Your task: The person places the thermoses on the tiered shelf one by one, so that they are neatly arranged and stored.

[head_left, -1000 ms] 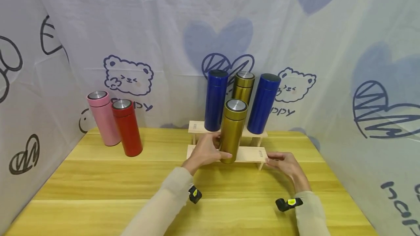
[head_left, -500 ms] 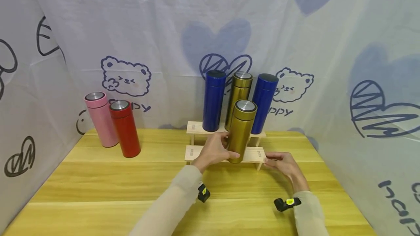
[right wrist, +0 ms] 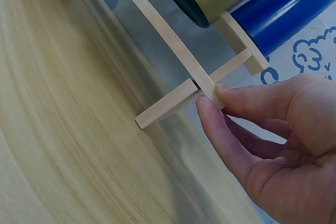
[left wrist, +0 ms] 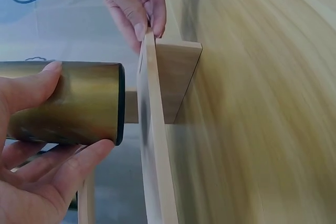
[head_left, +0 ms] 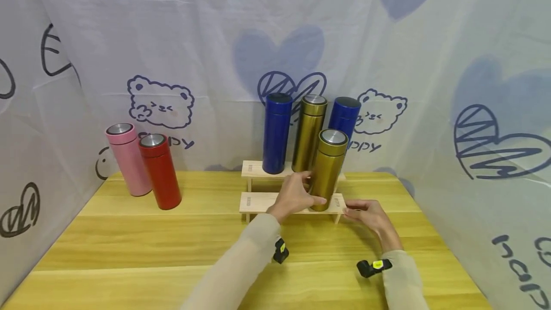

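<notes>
My left hand (head_left: 296, 198) grips a gold thermos bottle (head_left: 329, 169) near its base, over the right part of the lower step of a pale wooden two-tier stand (head_left: 263, 200). A narrow gap shows between the bottle's dark base rim and the board in the left wrist view. The lower board's right end is pinched between thumb and fingers of my right hand (right wrist: 273, 135). On the upper step stand a blue bottle (head_left: 276, 138), a second gold bottle (head_left: 308, 135) and another blue bottle (head_left: 344, 111), the last partly hidden behind the held one.
A pink bottle (head_left: 129, 164) and a red bottle (head_left: 161, 176) stand upright side by side at the left of the wooden table (head_left: 142, 245). A patterned white cloth (head_left: 206, 61) hangs behind the table and along both sides.
My left hand has carried the gold bottle rightward along the lower step, uncovering the rear gold bottle and covering more of the right blue one. My right hand keeps its pinch on the board.
</notes>
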The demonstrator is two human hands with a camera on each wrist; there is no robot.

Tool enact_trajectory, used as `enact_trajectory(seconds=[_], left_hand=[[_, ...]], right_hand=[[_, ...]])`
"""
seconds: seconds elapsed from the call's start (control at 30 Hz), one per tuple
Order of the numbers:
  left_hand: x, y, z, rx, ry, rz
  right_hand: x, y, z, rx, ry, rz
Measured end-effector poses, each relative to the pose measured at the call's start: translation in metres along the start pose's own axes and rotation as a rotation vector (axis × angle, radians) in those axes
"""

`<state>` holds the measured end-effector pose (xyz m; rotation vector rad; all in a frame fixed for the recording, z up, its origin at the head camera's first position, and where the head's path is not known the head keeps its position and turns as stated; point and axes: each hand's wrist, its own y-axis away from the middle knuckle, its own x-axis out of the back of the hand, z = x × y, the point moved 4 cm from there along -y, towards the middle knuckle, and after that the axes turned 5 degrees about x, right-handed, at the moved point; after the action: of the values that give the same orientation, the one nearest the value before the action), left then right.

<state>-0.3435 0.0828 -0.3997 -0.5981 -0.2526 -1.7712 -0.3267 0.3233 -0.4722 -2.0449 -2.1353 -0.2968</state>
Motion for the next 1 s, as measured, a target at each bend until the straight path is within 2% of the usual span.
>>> enact_trajectory(seconds=[0.4,0.67,1.0], left_hand=[[-0.024,-0.010,0.007,-0.007,-0.013,0.017],[-0.037,-0.016,0.009,-0.037,-0.029,0.011],[-0.045,-0.021,0.008,-0.037,-0.010,0.022]], right_hand=[[0.001,-0.001,0.002,0.010,-0.002,0.004],[0.002,-0.001,0.003,0.009,0.001,-0.008],[0.003,0.000,0.002,0.004,-0.009,-0.003]])
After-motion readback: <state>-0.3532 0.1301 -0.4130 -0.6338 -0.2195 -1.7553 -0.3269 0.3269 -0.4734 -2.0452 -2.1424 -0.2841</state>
